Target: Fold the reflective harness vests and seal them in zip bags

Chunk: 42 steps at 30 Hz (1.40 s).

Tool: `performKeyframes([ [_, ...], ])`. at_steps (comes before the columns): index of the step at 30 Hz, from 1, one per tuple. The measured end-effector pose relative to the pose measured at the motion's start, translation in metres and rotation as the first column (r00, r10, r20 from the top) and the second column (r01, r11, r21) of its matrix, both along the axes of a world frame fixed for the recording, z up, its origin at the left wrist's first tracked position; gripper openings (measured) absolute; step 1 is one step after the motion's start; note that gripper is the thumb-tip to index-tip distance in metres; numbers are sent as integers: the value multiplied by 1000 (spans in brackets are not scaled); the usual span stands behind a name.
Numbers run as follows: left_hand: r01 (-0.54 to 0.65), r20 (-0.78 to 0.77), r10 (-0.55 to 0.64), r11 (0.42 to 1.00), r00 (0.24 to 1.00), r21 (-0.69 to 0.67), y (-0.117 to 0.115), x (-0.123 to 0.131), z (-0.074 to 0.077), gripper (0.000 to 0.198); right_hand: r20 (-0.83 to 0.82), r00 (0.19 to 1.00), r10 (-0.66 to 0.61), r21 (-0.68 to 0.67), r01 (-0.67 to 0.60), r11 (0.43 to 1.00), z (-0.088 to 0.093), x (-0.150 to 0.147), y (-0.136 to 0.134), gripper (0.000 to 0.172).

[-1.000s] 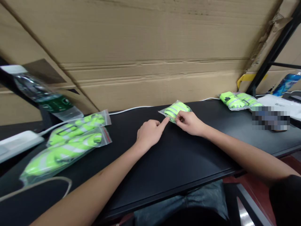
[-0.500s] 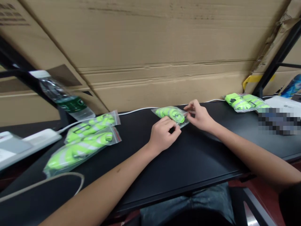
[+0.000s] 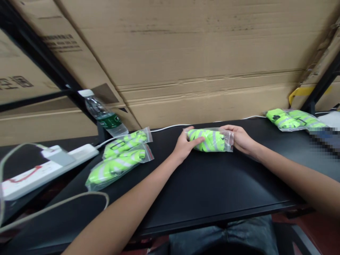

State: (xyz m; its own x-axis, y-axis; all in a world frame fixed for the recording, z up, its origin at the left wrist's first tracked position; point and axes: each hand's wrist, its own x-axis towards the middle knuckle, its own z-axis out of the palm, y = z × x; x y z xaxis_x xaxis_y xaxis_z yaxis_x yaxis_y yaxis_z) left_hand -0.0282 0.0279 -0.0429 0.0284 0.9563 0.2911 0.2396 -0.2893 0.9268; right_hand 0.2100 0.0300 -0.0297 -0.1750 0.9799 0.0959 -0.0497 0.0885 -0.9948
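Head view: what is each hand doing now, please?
Left hand: open, lying on the clear zip bag.
Right hand: holding the bag's right end.

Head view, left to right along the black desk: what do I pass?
White power strip → two zip bags of neon reflective gear → left hand → zip bag between the hands → right hand → two more neon zip bags

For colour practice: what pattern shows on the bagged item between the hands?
Bagged item: neon green, grey stripes; best in head view.

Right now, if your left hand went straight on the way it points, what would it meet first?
The clear plastic bag of neon-yellow reflective fabric: the left hand seems to touch it.
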Motion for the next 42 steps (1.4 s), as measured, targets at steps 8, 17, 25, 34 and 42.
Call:
performKeyframes([
  [8, 165, 167, -155, 985, 974, -49, -10, 10, 8, 49, 5, 970, -242, 207, 236, 949, 8, -1, -6, 42],
  [17, 65, 381, -22, 993, 924, -102, -4, 9, 1, 49, 182, 957, -228, 522, 102, 847, 18, 0, -20, 22],
  [25, 63, 251, -53, 997, 967, -33, -12, 11, 4, 47, 244, 958, 150, 361, -233, 903, 14, -1, -21, 46],
  [34, -33, 230, 28, 999, 973, 18, -25, 25, 6, 44, 209, 932, 297, 149, -330, 932, 10, 2, -15, 55],
  [42, -81, 267, 99, 994, 959, -77, -33, 40, 4, 46, 303, 922, 240, 84, -276, 957, 12, -3, -17, 45],
])
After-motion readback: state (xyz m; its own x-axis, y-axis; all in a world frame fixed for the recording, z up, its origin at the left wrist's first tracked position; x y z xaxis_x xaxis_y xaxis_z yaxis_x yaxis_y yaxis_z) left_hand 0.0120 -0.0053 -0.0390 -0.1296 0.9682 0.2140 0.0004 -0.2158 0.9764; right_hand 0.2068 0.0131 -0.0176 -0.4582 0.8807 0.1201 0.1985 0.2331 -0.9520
